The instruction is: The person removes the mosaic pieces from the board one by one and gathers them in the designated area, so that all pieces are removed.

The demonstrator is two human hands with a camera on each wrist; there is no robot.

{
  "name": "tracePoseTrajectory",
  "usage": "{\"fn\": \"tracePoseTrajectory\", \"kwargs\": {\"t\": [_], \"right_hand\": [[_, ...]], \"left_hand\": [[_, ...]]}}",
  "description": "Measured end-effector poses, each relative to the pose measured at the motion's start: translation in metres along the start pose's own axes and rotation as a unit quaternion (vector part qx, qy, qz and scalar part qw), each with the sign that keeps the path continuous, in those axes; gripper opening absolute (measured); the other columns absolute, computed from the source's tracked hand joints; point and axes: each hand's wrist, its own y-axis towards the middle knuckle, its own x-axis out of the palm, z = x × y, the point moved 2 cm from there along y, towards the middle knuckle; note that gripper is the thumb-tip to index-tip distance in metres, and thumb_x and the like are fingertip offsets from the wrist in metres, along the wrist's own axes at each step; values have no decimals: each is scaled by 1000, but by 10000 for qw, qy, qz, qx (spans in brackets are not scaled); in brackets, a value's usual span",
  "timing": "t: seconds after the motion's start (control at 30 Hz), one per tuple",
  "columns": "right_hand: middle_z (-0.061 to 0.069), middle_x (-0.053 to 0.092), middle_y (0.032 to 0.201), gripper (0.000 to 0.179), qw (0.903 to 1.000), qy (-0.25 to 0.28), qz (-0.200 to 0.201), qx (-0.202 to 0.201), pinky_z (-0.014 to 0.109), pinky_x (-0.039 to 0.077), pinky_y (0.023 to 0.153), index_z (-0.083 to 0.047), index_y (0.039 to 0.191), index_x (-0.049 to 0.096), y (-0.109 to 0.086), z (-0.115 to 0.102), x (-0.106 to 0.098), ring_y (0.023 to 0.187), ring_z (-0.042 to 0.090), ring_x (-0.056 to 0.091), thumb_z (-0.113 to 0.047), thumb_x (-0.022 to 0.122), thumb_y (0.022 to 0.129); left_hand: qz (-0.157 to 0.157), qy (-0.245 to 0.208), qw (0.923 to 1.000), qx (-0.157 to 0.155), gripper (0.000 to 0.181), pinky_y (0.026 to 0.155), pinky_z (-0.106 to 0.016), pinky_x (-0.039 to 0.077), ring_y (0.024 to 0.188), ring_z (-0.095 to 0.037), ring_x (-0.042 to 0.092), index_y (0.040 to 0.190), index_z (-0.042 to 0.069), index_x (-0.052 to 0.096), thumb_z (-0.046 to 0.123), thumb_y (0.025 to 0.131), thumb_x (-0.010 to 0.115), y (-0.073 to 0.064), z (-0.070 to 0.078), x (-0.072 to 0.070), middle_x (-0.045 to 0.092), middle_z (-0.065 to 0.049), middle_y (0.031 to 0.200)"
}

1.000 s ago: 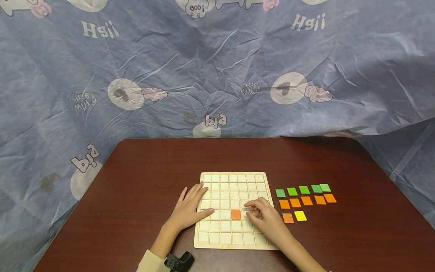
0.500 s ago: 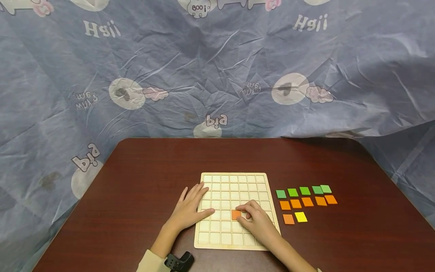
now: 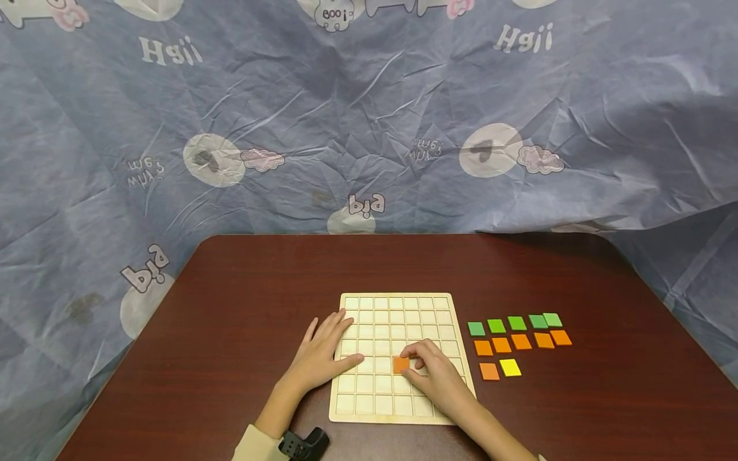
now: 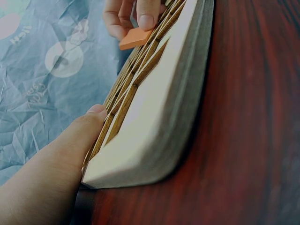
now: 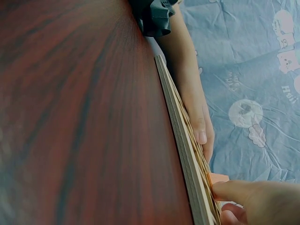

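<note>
A pale wooden grid board point(image 3: 392, 418) lies on the table, its square cells framed by thin raised strips. My left hand point(image 3: 319, 352) rests along the board's left side, fingers spread and thumb point(image 4: 89, 119) over the edge. My right hand point(image 3: 435, 371) reaches over the middle of the board and pinches a square orange tile point(image 3: 400, 365) by its right side, between thumb and fingers. In the left wrist view that orange tile point(image 4: 135, 38) stands tilted, with one edge raised above the strips. The right wrist view shows the right thumb point(image 5: 229, 190) against it.
Right of the board lie loose square tiles in rows: several green tiles point(image 3: 496, 326), several orange tiles point(image 3: 501, 345) and one yellow tile point(image 3: 510, 367). The dark red-brown table point(image 3: 259, 288) ends at a printed blue-grey cloth point(image 3: 369, 128). A black band point(image 3: 303, 443) circles the left wrist.
My right hand has moved left across the board and taken the orange tile's right side between thumb and fingers. Over the last half second it barely moves. My left hand stays put.
</note>
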Motion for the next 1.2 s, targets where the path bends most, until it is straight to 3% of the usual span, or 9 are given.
{"fn": "tracePoseTrajectory", "kwargs": {"t": [0.33,0.53,0.83,1.0,1.2], "right_hand": [[-11,53,76,26,9992,96,24,-380,17,43,62,-20,85,56,-2,-3,1,69,-1,47,-3,72,73],[-10,56,74,24,10000,40,-7,-29,17,43,61,-20,84,55,-5,-9,-4,66,-3,47,-6,72,74],[-2,62,81,17,9962,330,164,788,16,46,59,-19,88,61,-8,0,-32,63,-2,53,-10,71,77],[0,63,80,15,9949,415,301,873,17,46,56,-15,92,64,-14,13,-49,60,-1,55,-11,69,79],[-2,63,77,16,9950,103,619,776,17,44,53,-12,96,66,-21,30,-71,58,-2,52,-9,67,80]], "left_hand": [[49,5,10000,39,78,114,-47,5,140,-16,19,142,22,32,67,80,46,0,0,1,21,2,152],[89,-16,9999,91,78,113,-48,5,140,-18,19,142,21,32,66,80,47,-1,-1,2,21,1,152],[77,-9,9999,126,78,113,-49,5,141,-18,19,142,22,31,67,80,45,0,-1,1,20,2,152],[72,-22,9999,143,78,113,-49,5,140,-18,19,142,21,32,67,80,45,0,0,0,20,1,152],[50,-61,9999,114,78,113,-49,5,141,-18,18,142,22,32,67,80,46,0,0,0,20,2,152]]}}
